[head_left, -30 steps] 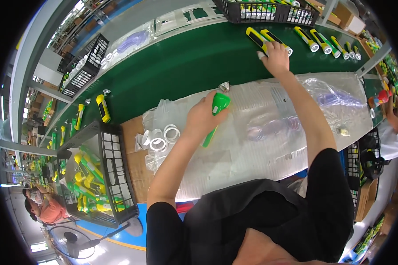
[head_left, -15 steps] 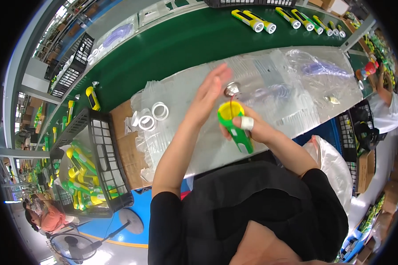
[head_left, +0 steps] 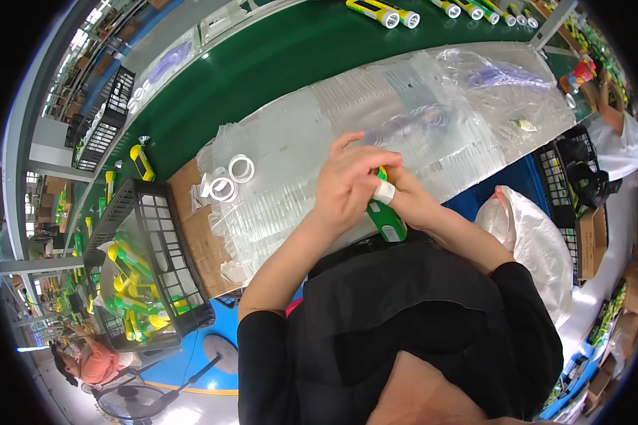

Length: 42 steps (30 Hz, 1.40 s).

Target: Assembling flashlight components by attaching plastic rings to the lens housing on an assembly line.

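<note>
My right hand (head_left: 412, 202), with white tape around one digit, is closed around a green flashlight body (head_left: 388, 222) just in front of my apron. Its lower end points toward me, with a strip of yellow showing near the top. My left hand (head_left: 344, 183) is curled over the upper end and grips it there. Its index finger is raised a little and its fingertips meet my right hand. The flashlight's open end is covered by my hands, and the silver reflector cannot be seen.
White rings (head_left: 223, 188) lie at the left of the plastic-covered work surface (head_left: 290, 142). A black crate (head_left: 164, 241) of yellow-green flashlight parts stands at left. Finished flashlights (head_left: 383, 14) line the green belt (head_left: 262, 78). A white sack (head_left: 528, 241) is at right.
My left hand has come down from beside the flashlight onto its upper end. The silver reflector on its red wire, visible before, is now hidden. The view has shifted slightly.
</note>
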Available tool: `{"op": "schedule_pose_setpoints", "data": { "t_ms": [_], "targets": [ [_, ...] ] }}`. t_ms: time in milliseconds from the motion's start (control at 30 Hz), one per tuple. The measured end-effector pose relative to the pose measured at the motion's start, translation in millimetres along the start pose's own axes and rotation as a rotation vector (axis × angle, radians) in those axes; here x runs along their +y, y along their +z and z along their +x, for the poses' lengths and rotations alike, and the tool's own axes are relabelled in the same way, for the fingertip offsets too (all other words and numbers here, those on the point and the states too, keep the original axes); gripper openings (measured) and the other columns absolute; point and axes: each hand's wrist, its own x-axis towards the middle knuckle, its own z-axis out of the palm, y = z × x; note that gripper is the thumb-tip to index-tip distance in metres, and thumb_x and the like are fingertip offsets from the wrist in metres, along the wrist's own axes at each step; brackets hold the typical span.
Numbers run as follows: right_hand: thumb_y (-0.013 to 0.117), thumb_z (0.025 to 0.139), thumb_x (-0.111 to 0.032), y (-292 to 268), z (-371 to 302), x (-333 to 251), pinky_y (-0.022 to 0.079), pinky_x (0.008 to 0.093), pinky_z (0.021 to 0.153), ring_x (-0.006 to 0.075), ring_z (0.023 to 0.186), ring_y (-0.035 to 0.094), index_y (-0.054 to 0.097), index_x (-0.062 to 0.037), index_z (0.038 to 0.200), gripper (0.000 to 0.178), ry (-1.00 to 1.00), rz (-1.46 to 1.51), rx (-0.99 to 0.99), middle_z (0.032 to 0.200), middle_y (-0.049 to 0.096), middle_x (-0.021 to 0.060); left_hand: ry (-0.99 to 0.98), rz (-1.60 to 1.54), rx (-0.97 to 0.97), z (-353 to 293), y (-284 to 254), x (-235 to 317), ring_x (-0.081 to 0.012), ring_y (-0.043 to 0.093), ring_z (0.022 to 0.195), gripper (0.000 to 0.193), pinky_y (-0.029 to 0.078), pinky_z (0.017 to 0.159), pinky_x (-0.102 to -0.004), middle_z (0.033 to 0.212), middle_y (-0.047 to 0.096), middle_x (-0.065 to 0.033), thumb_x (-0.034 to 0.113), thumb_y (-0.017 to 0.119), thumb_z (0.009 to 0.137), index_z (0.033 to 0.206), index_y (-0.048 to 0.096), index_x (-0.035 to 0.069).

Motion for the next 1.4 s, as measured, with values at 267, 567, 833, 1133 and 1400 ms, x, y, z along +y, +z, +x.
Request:
{"op": "schedule_pose_setpoints", "data": {
  "t_ms": [267,567,833,1133,1400],
  "targets": [
    [0.052,0.098,-0.040,-26.8,-10.1,-10.1,0.047,0.0292,0.067,0.0177,0.074,0.059,0.044,-0.0049,0.133,0.049,-0.048,0.162,0.274,0.090,0.059,0.0123,-0.203,0.225,0.105,4.0,7.2,-63.8,-0.0300,0.054,0.119,0.044,0.034,0.105,-0.0441,0.127,0.060,-0.0108,0.032,0.059,0.093,0.127,0.058,0.005],
    [0.057,0.094,-0.047,-31.6,-7.0,-18.1,0.044,0.0282,0.062,0.0172,0.068,0.057,0.045,-0.0020,0.129,0.058,-0.031,0.117,0.239,0.081,0.058,0.0124,-0.342,0.217,-0.038,-4.0,-11.9,-85.1,-0.0244,0.055,0.103,0.057,0.044,0.086,-0.0351,0.114,0.061,-0.0073,0.021,0.079,0.075,0.128,0.060,0.013],
    [0.063,0.092,-0.041,-7.1,14.4,-20.3,0.052,0.0290,0.065,0.0167,0.077,0.063,0.047,-0.0009,0.129,0.056,0.001,0.063,-0.005,0.093,0.061,0.0087,-0.055,0.341,-0.034,-11.8,-31.0,1.7,-0.0320,0.049,0.109,0.044,0.040,0.093,-0.0406,0.116,0.054,-0.0134,0.020,0.065,0.086,0.128,0.061,0.007],
    [0.061,0.095,-0.025,14.9,40.0,-9.9,0.052,0.0293,0.067,0.0155,0.078,0.062,0.051,-0.0052,0.123,0.036,0.128,0.069,-0.227,0.096,0.060,0.0075,0.027,0.338,0.076,-38.6,-43.2,-6.4,-0.0333,0.050,0.109,0.038,0.038,0.096,-0.0440,0.116,0.057,-0.0160,0.021,0.041,0.096,0.118,0.064,0.000],
    [0.057,0.095,-0.021,23.0,84.4,1.0,0.051,0.0307,0.068,0.0169,0.076,0.062,0.049,-0.0061,0.127,0.036,-0.064,0.118,-0.199,0.094,0.060,0.0081,-0.051,0.565,0.276,-37.4,-91.6,-18.1,-0.0335,0.052,0.112,0.045,0.038,0.095,-0.0451,0.125,0.055,-0.0139,0.023,0.067,0.081,0.121,0.059,0.005]
  ]
}}
